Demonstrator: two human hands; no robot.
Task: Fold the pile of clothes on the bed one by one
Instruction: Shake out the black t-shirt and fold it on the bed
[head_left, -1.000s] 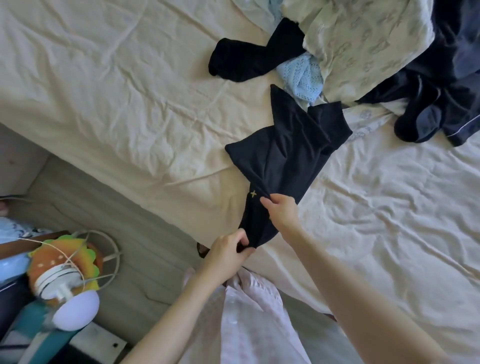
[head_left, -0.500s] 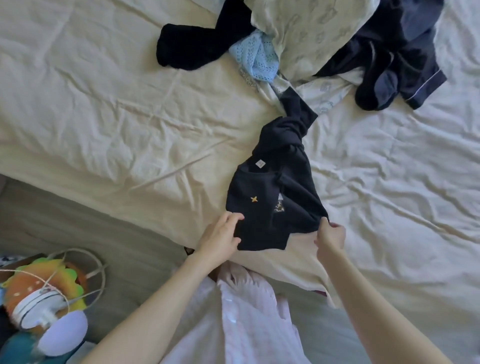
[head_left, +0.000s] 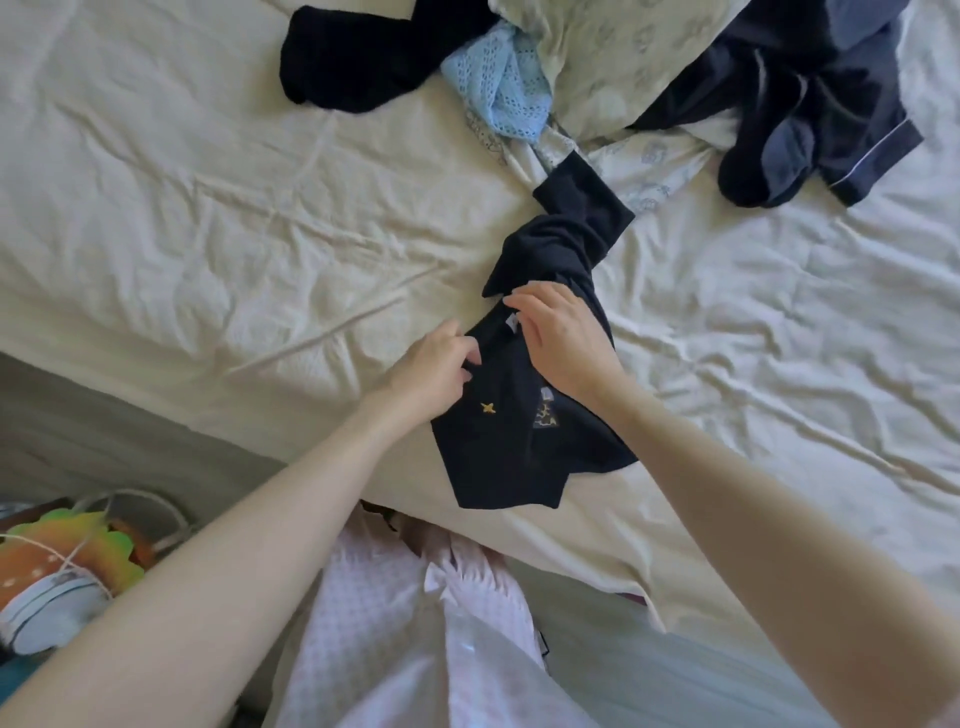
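Head view: we are working a navy top (head_left: 519, 447) lying bunched at the frame's centre on the bed (head_left: 208, 234). Our left hand (head_left: 434, 371) is pinching its neckline; our right hand (head_left: 563, 338) is resting spread there. Soft and limp, it seems best held by the shoulders.

Both hands moved up from the dark shirt's (head_left: 524, 431) hem, left hand (head_left: 434, 371) now pinching near the collar, right hand (head_left: 563, 338) laid over the neckline
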